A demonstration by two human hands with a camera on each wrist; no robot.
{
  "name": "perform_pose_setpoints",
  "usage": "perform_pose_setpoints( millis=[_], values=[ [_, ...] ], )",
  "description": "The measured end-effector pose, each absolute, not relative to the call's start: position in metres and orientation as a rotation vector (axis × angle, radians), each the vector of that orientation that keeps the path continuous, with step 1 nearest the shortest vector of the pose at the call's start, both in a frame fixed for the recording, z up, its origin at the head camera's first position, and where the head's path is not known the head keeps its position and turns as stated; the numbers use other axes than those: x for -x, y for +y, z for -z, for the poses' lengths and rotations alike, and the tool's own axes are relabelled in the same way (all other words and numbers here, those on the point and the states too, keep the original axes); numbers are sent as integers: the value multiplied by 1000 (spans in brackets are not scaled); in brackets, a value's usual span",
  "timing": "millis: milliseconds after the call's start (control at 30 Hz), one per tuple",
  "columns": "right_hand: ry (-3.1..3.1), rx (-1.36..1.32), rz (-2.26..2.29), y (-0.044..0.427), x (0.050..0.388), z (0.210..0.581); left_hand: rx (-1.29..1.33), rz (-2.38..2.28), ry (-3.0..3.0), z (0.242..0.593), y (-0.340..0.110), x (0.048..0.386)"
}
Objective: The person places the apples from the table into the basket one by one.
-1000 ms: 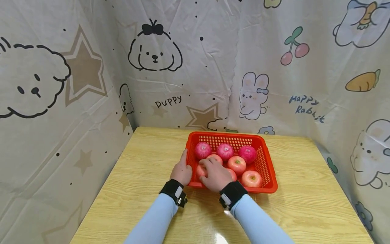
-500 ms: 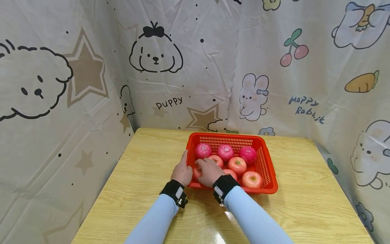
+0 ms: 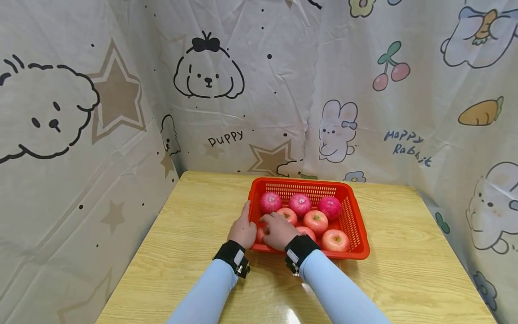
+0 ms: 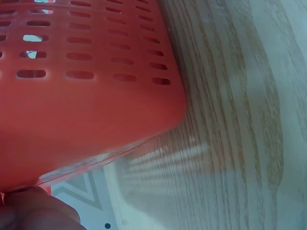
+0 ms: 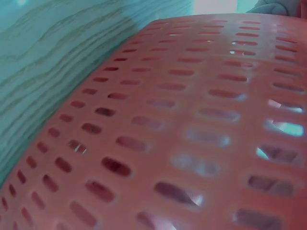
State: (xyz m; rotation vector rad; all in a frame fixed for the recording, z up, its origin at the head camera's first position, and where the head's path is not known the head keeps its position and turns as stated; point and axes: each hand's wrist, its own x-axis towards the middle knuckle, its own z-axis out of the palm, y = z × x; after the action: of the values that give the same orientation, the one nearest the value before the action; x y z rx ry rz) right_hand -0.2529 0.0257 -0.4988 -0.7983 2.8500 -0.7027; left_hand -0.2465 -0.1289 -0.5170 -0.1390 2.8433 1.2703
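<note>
A red plastic basket point(image 3: 356, 220) with slotted walls holds several apples. Across its back lies a row of darker pink fruit point(image 3: 300, 204); paler red apples point(image 3: 316, 222) lie in front. My left hand point(image 3: 242, 233) grips the basket's left rim, thumb over the edge and index finger stretched along the outside. Inside the front left corner, my right hand point(image 3: 280, 231) holds a pale red apple point(image 3: 261, 234), its fingers curved over it and hiding most of it. The left wrist view has fingertips point(image 4: 38, 211) at the basket's edge; the right wrist view is filled by the slotted wall point(image 5: 192, 120).
The basket stands on a wood-grain table point(image 3: 194, 216), near its back edge. Bare tabletop lies on both sides of it. A pale cloth point(image 3: 259, 90) printed with cartoon animals hangs behind and along both sides.
My right hand has shifted a little left with the apple, into the front left corner, then stayed nearly still. The left hand has kept its hold on the rim.
</note>
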Motion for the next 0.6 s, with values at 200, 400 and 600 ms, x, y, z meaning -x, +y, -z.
perform_pose_setpoints(
  millis=[200,400,600],
  values=[
    [2903,828,733,42,251,498,133,-1278,2822,517,-127,250],
    [3007,730,783,72,241,476,157,-1295,2811,518,-132,251],
    [3129,619,814,111,244,447,154,-1177,2849,515,-146,255]
  ],
)
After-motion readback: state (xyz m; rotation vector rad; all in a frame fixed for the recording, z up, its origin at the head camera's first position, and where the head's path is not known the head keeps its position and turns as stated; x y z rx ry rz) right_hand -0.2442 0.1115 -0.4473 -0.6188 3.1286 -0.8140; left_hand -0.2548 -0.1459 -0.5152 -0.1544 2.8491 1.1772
